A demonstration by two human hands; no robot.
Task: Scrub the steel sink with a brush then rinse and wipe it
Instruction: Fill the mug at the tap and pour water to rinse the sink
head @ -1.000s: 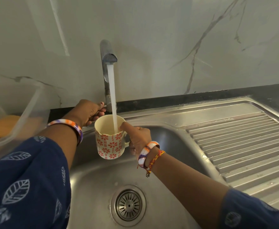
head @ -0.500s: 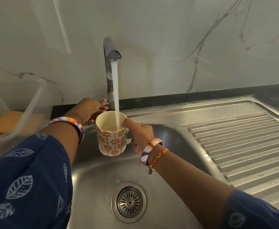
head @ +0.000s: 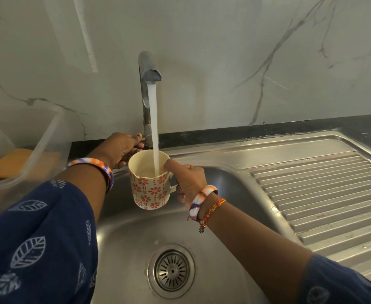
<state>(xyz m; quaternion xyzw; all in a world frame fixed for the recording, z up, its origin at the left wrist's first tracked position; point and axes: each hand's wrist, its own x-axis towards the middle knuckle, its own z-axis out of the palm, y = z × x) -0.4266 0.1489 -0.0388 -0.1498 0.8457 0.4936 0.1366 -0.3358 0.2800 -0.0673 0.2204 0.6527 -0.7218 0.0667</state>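
Steel sink (head: pixel 123 244) lies directly below the upright mug (head: pixel 150 182), which is gripped by its handle in the right hand (head: pixel 190 183) under the running tap (head: pixel 149 71), whose base is held by the curled left hand (head: pixel 122 150).

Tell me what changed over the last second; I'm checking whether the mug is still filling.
Little changed. The right hand still holds the mug by its handle under the running tap, and the left hand stays at the tap's base. Water now shows low inside the mug. The sink is as before.
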